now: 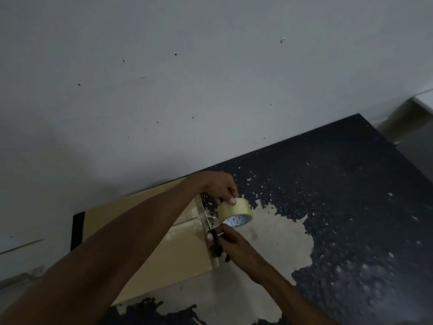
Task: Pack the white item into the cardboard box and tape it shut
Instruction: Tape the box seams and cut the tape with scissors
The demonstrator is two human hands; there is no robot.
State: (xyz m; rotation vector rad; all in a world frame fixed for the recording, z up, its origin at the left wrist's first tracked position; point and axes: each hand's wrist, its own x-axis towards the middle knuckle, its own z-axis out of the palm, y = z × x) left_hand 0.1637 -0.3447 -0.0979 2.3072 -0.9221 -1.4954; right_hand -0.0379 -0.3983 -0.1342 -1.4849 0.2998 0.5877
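Hands first: my left hand point(221, 187) pinched the tape roll point(234, 211) just off the cardboard box point(185, 254); my right hand point(234, 245) gripped dark scissors point(216, 242) at the stretched tape strip point(206, 216). The box lay on the flaking black desk point(351, 195), against the wall point(187, 90).

Dim light all round, a grey cast over everything; the wall point(164, 78) fills the upper half, pale and plain, dotted with small dark holes point(175, 54) and one faint scuff; below it runs the table top point(351, 195), dark navy, butted against the wall, its coating speckled and flaking; a big bare patch point(276, 238) shows pale beige, ragged at the edges; past the table's far corner, upper right, a strip of brownish floor point(398, 120) meets the wall's base; a white ledge point(425, 99) juts in just above it.
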